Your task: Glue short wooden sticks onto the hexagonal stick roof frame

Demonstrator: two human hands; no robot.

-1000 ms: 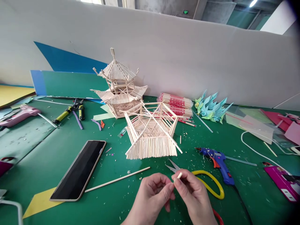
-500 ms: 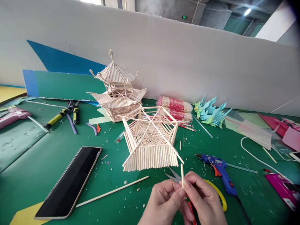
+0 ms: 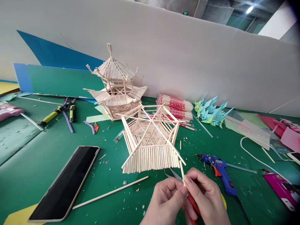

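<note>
In front of me my right hand point(image 3: 202, 190) pinches a short wooden stick point(image 3: 182, 170) between thumb and fingertips. My left hand point(image 3: 167, 198) is closed at the stick's lower end, its thumb and forefinger pressed together there. The stick's upper tip overlaps the lower right corner of a six-sided stick-built roof frame point(image 3: 145, 157); whether they touch I cannot tell. Beneath my hands are scissors point(image 3: 175, 174) with red handles, partly hidden by my fingers. Close to my right hand lies a blue hot glue gun point(image 3: 219, 172) with a red trigger.
A stick pagoda point(image 3: 114, 90) stands behind the frame, beside bundled sticks point(image 3: 174, 104) and blue paper flowers point(image 3: 211, 112). To the left lie a phone point(image 3: 65, 182), a long stick point(image 3: 112, 192) and yellow-handled pliers point(image 3: 55, 115). A cable point(image 3: 255, 159) curves at right.
The short stick has tilted, its upper tip leaning left to the frame's corner. Both hands have shifted slightly right. My view has moved a little.
</note>
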